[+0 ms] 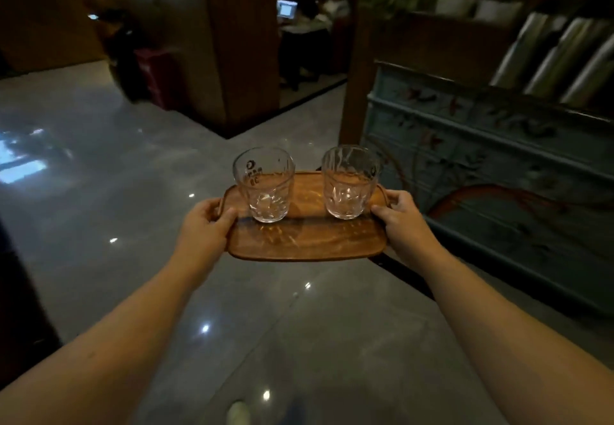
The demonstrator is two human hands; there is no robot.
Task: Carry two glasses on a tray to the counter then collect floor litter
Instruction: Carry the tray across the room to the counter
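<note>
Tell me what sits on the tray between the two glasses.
Nothing: the head view shows bare wooden tray between the left glass and the right glass.

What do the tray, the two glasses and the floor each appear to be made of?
Tray: likely wood, smooth finish, visible brown grain. Left glass and right glass: clear glass, see-through with moulded facets. Floor: polished stone or tile, grey, mirroring lights.

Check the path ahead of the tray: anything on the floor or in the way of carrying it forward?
Nothing visible on the grey floor directly ahead. Both hands, left hand and right hand, hold the wooden tray with two glasses. A painted cabinet stands close on the right, a brown booth partition farther ahead. No counter identifiable.
</note>
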